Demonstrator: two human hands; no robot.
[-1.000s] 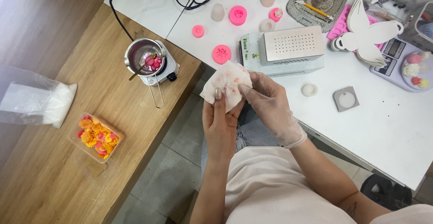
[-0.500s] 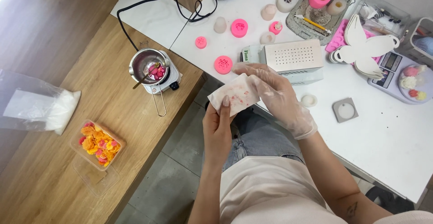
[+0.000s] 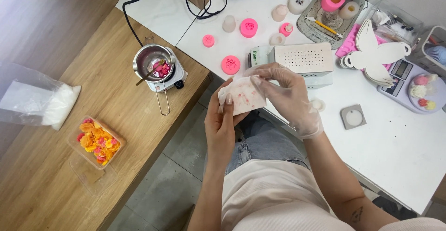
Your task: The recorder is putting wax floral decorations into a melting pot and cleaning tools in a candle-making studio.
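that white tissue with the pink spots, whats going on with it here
A seated person holds the white tissue in both hands, above their lap between the two tables. The bare left hand grips it from below; the gloved right hand pinches its upper edge. A small metal pot with pink pieces sits on the wooden table.

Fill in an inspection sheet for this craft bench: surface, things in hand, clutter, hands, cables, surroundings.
Surface: wooden table left, white table right.
Things in hand: white tissue with pink stains, held over the gap between the tables.
Clutter: pot on a small hotplate, tub of orange and pink flowers, plastic bag, pink moulds, perforated white box, scale.
Hands: bare left hand and gloved right hand both grip the tissue.
Cables: black cable runs to the hotplate.
Surroundings: grey tiled floor.
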